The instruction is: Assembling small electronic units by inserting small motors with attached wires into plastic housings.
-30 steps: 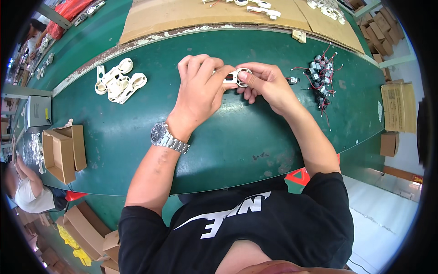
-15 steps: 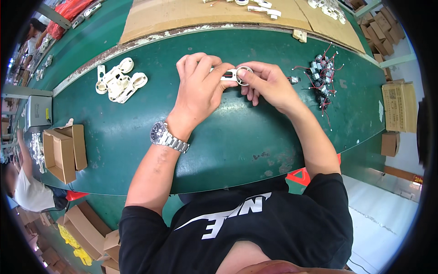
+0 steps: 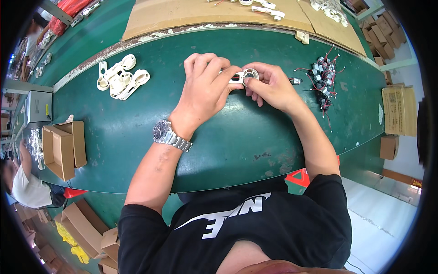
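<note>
Little has shifted since half a second ago — both hands stay put over the green table (image 3: 137, 137). The left hand (image 3: 205, 89) and right hand (image 3: 269, 84) pinch a small white part (image 3: 244, 76) between closed fingertips, its left end hidden. An open cardboard box (image 3: 59, 148) sits far left — contents unclear.

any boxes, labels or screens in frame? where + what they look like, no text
Open brown cardboard box: left on the green table, flaps up.
Grey flat metal box: table's left edge.
Printed brown carton: right, beyond the table.
Small brown carton: just below it.
Stacked small brown boxes: top right.
Loose brown cartons: floor, lower left.
No screens.
</note>
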Available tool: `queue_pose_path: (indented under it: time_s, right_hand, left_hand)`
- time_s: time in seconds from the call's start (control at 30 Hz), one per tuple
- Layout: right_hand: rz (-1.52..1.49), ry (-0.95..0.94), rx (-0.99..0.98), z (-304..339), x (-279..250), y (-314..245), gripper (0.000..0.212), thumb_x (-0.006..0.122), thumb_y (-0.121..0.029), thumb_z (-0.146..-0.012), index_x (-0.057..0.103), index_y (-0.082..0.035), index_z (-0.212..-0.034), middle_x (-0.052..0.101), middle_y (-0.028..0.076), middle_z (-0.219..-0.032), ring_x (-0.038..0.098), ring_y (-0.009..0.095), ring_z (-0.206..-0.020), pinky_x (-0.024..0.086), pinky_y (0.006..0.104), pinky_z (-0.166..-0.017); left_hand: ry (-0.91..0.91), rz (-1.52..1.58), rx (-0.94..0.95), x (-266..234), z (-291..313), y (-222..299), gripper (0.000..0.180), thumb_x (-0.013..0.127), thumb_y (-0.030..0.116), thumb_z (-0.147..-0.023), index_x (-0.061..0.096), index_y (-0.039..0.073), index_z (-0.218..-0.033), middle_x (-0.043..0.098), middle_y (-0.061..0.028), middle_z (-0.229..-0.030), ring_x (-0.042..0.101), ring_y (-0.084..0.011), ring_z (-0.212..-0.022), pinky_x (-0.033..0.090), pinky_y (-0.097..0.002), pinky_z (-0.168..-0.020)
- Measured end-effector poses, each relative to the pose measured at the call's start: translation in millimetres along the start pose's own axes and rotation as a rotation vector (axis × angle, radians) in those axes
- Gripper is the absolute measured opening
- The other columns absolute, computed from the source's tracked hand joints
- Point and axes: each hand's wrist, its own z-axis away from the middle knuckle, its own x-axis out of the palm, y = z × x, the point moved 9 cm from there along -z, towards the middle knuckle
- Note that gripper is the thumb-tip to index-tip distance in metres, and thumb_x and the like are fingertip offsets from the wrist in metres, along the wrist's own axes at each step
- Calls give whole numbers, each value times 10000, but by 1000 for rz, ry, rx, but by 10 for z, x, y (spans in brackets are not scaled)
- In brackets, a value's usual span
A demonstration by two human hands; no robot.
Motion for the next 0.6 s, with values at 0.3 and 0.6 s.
queue_pose_path:
  time_s: [0.3, 0.6]
  right_hand:
    - [-126, 42, -18, -17, -114, -60, 288, 722, -260, -1003, 725, -27, -1174, 682, 17, -827, 620, 68, -693, 463, 215, -506]
    - [-44, 156, 4, -706, -548, -503, 325, 754, -410, -971, 643, -107, -933, 546, -51, -670, 506, 56, -553, 392, 226, -468]
  left_hand:
    - [48, 54, 15, -45, 2, -49, 324, 826, 230, -810, 743, 117, -1102, 628, -28, -1054, 560, -257, -1042, 397, -450, -969]
    - [-4, -586, -320, -709, -2, -524, 330, 798, 155, -803, 649, 59, -1082, 579, -125, -1109, 524, -347, -1098, 408, -501, -938]
